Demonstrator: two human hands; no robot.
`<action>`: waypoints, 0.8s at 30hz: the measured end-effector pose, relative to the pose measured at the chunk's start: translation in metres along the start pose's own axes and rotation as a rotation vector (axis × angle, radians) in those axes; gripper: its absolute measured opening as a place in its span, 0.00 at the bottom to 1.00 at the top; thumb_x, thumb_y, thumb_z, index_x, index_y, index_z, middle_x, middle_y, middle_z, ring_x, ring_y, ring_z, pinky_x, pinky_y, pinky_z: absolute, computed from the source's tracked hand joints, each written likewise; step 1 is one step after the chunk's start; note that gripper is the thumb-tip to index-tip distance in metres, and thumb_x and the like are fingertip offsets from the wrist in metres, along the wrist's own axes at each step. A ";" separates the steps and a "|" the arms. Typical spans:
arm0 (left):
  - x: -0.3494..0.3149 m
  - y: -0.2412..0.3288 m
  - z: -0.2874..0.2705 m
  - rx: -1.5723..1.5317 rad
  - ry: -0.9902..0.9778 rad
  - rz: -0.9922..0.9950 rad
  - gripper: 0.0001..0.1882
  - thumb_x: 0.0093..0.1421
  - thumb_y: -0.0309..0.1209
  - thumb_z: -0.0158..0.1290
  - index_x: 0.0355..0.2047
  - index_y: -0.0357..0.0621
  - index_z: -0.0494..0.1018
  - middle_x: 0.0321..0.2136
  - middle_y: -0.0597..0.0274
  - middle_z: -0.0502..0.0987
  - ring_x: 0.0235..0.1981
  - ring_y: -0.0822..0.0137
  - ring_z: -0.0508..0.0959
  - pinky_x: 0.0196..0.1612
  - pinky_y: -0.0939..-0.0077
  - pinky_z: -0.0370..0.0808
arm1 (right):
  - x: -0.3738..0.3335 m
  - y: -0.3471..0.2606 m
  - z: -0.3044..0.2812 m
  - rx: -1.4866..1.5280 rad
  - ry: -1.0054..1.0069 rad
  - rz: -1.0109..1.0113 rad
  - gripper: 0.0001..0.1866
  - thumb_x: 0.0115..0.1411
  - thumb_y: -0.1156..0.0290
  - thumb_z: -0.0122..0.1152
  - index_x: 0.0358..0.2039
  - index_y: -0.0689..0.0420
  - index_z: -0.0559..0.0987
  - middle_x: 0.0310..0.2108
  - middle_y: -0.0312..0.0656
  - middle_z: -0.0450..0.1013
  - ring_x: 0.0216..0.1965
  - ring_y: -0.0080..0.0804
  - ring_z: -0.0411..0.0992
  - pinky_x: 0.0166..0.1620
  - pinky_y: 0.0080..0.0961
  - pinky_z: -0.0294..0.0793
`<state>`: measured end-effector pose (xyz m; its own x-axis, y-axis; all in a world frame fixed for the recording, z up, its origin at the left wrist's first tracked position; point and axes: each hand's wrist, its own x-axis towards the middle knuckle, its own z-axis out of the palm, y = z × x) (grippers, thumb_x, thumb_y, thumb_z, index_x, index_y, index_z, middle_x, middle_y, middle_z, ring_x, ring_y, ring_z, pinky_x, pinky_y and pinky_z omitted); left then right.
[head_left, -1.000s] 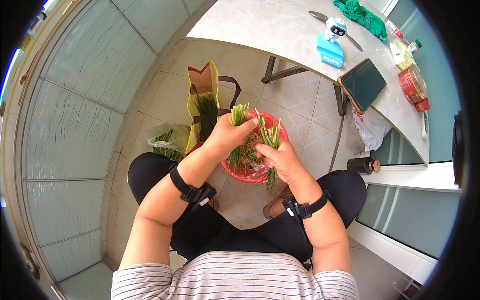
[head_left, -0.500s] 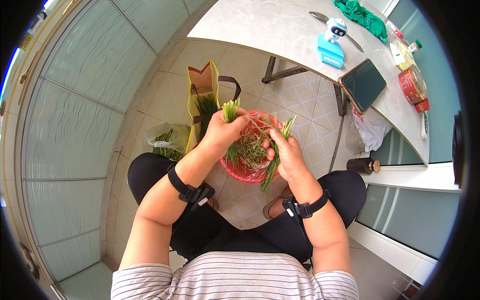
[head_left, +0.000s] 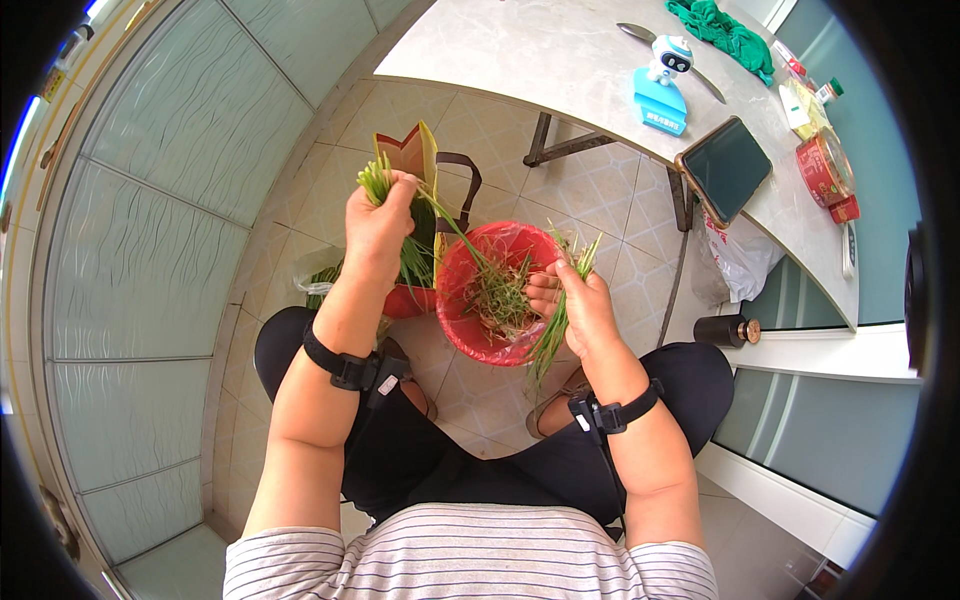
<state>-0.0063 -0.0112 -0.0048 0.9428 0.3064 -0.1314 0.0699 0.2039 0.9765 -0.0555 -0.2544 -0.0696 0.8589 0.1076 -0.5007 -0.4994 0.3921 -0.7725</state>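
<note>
My left hand [head_left: 375,225] is closed round a bunch of green chives [head_left: 374,182], pale cut ends up, above a yellow shopping bag [head_left: 429,150]. One long chive slants from that hand down toward the red bucket [head_left: 449,318]. The bucket is lined with clear plastic and holds a heap of dry, stringy trimmings [head_left: 497,298]. At the bucket's right rim, my right hand [head_left: 588,312] grips a smaller bunch of chives [head_left: 549,345] between thumb and palm, its other fingers partly spread over the bucket. More chives show inside the yellow bag.
A clear plastic bag [head_left: 316,272] of greens sits left of the yellow bag. On the table [head_left: 520,60] are a phone [head_left: 725,170], a knife [head_left: 708,84], a small robot figure [head_left: 668,62] and a green cloth [head_left: 722,38]. A dark bottle [head_left: 722,331] lies at the right.
My left hand has moved left and slightly up with its chives, from over the bucket to over the yellow bag. The right hand has stayed near the rim, its fingers a little more spread.
</note>
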 end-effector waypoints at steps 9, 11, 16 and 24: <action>0.011 0.004 -0.016 0.168 0.118 0.125 0.05 0.58 0.31 0.55 0.27 0.44 0.73 0.16 0.76 0.67 0.15 0.82 0.63 0.18 0.84 0.59 | -0.001 -0.006 -0.002 0.011 0.109 -0.056 0.11 0.65 0.65 0.49 0.36 0.62 0.71 0.28 0.42 0.73 0.24 0.27 0.72 0.28 0.23 0.76; 0.009 0.002 -0.012 0.190 0.109 0.123 0.05 0.58 0.30 0.54 0.28 0.43 0.73 0.16 0.75 0.66 0.15 0.81 0.63 0.18 0.83 0.59 | -0.002 -0.007 -0.002 -0.021 0.104 -0.083 0.10 0.64 0.66 0.51 0.35 0.61 0.72 0.25 0.39 0.71 0.22 0.23 0.68 0.25 0.21 0.71; -0.001 -0.004 -0.001 0.098 -0.069 0.013 0.05 0.59 0.30 0.53 0.30 0.42 0.73 0.16 0.73 0.65 0.16 0.79 0.62 0.20 0.82 0.59 | -0.004 -0.007 0.002 -0.014 0.057 -0.082 0.07 0.60 0.68 0.58 0.32 0.58 0.74 0.19 0.30 0.65 0.15 0.16 0.58 0.19 0.16 0.58; -0.024 -0.020 0.024 0.223 -0.289 -0.023 0.05 0.60 0.29 0.52 0.28 0.42 0.73 0.17 0.76 0.65 0.18 0.82 0.62 0.21 0.84 0.59 | -0.013 -0.010 0.019 -0.045 -0.080 -0.070 0.08 0.55 0.72 0.64 0.35 0.55 0.76 0.23 0.27 0.68 0.16 0.12 0.58 0.18 0.13 0.53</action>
<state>-0.0226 -0.0455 -0.0172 0.9911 0.0220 -0.1313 0.1316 -0.0095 0.9913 -0.0595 -0.2428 -0.0477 0.8971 0.1547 -0.4138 -0.4412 0.3601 -0.8220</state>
